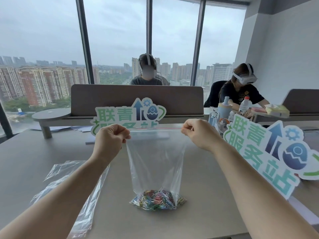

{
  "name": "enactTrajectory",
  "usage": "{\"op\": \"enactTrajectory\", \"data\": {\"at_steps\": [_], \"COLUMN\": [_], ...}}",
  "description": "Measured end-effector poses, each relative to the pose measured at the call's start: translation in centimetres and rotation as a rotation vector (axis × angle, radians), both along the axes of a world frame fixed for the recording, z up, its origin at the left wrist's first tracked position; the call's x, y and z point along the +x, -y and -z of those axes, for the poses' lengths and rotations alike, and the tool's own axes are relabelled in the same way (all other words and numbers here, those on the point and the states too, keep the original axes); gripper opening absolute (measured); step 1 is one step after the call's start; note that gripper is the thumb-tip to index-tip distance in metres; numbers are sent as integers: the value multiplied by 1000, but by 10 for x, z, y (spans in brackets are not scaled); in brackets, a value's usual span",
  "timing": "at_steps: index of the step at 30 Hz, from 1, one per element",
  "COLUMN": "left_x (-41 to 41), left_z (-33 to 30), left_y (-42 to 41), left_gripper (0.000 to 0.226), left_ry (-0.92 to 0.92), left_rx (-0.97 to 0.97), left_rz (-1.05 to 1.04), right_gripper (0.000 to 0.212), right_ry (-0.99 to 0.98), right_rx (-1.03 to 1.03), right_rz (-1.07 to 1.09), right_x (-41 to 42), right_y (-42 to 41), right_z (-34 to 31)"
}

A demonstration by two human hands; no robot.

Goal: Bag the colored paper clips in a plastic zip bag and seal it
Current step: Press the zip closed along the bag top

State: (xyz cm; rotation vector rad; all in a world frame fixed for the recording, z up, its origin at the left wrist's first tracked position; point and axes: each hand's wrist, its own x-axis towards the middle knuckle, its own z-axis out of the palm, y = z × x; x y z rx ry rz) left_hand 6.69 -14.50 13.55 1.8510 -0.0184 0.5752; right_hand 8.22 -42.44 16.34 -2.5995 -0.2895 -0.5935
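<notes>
Sealing underway: zip bag [156,163] held upright over the near middle of the table [207,169], top corners pinched by left hand [110,138] and right hand [198,131], both closed tight on the zip strip [155,129]. Strip pulled taut and level, red line thin and straight. Best done by keeping that tension, then running thumb and forefinger along from one end to the other, pressing firmly until no gap remains. Film clear, thin, softly creased, narrowing downward. Paper clips [157,199] heaped in the sagging bottom: small looped wire, glossy, many colours. Spare bags [69,183] crumpled flat at near left.
</notes>
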Motion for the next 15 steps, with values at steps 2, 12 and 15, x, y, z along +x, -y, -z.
{"op": "enactTrajectory", "data": {"at_steps": [2,12,15], "left_x": [1,1,2], "left_z": [2,2,3], "left_y": [-1,3,3], "left_gripper": [17,17,18], "left_ry": [-4,12,10], "left_rx": [-8,2,1], "left_rz": [-1,-1,-2], "right_gripper": [16,28,29], "right_ry": [0,43,47], "right_rx": [17,121,126], "right_rz": [5,38,35], "right_x": [-1,0,0], "right_y": [3,13,13], "right_z": [1,8,8]}}
